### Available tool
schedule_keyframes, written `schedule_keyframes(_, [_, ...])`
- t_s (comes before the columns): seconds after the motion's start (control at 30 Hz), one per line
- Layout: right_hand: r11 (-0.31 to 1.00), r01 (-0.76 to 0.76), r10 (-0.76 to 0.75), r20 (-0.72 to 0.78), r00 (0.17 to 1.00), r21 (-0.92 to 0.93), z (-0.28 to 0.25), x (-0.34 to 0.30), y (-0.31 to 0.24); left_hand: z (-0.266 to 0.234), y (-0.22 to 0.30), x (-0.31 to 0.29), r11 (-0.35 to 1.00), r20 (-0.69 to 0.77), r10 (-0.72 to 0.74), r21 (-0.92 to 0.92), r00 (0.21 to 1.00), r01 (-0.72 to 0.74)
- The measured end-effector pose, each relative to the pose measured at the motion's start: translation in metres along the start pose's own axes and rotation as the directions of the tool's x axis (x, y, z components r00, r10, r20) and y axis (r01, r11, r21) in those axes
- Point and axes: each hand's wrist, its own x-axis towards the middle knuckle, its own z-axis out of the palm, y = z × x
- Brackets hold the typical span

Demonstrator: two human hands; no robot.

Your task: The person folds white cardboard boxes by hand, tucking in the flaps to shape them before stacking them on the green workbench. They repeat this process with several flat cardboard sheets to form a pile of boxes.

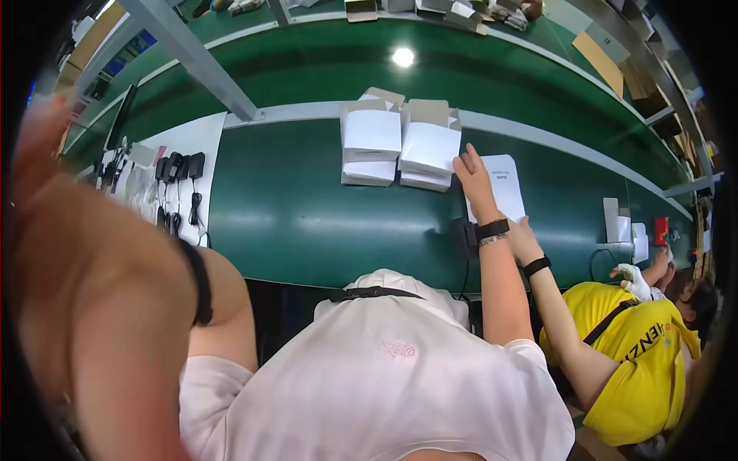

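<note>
My left hand [100, 253] is raised very close at the left, large and blurred; its finger positions cannot be made out, and a black band circles its wrist. Over the green table, my right hand [475, 183] is stretched out, fingers straight and holding nothing visible. It lies beside a white printed sheet or booklet [503, 180], its fingertips near the white boxes [428, 146]. A black power adapter [463, 237] with a cable sits by my right wrist. A co-worker's hand [523, 241] is at the sheet's lower edge.
Black adapters with cables [181, 166] lie on a white sheet at the left. A grey metal post [192, 58] and rail [300, 112] cross the table [307, 223]. A co-worker in yellow [646, 361] sits at right, near a white-gloved hand [635, 283] and an opened white box [615, 221].
</note>
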Motion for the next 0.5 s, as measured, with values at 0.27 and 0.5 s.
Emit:
schedule_keyframes(0.27, [0.966, -0.084, 0.074, -0.051, 0.996, -0.246, 0.006, 0.014, 0.016, 0.207, -0.083, -0.192, -0.088, 0.398, -0.917, -0.146, -0.023, 0.985])
schedule_keyframes(0.5, [0.974, -0.086, 0.066, -0.101, 0.993, -0.209, 0.021, 0.006, -0.005, 0.245, -0.087, -0.190, -0.194, 0.598, -0.780, 0.047, -0.183, 0.980])
